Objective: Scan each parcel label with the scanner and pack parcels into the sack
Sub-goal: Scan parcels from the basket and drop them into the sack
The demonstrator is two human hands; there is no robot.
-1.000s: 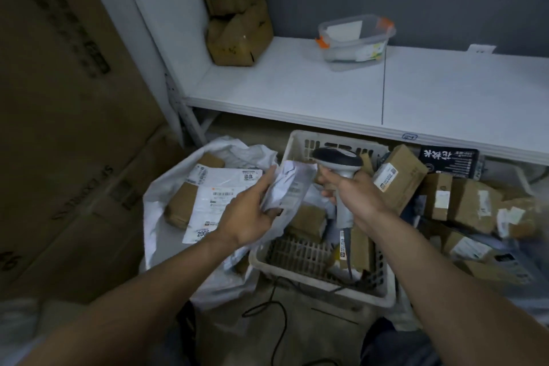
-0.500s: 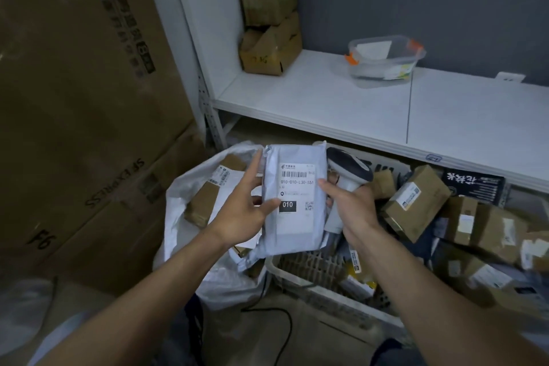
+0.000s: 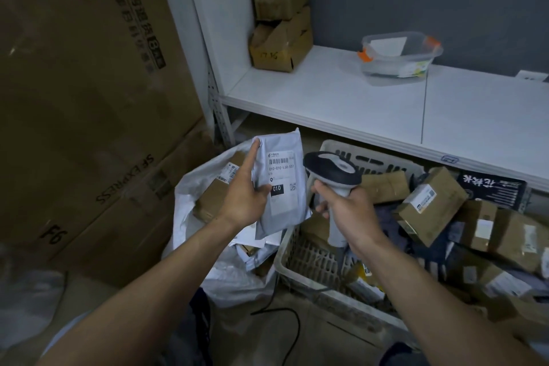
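Observation:
My left hand [image 3: 243,193] holds a grey plastic mailer parcel [image 3: 280,202] upright, thumb across its front, its barcode label facing me. My right hand [image 3: 344,211] grips the handle of a grey and black barcode scanner [image 3: 331,168], whose head sits just right of the parcel. Below the parcel lies the open white sack [image 3: 190,187] with a brown box and labelled parcels inside. To the right a white plastic basket [image 3: 285,264] holds more parcels.
Brown boxes [image 3: 430,205] are piled at the right, under a white shelf [image 3: 341,104]. The shelf carries a clear tub [image 3: 398,56] and stacked cardboard boxes [image 3: 279,41]. Large cartons [image 3: 83,98] wall off the left. A black cable [image 3: 285,324] trails on the floor.
The parcel was turned label-up and raised in my left hand. My right hand let go of its edge and the scanner moved out to its right side.

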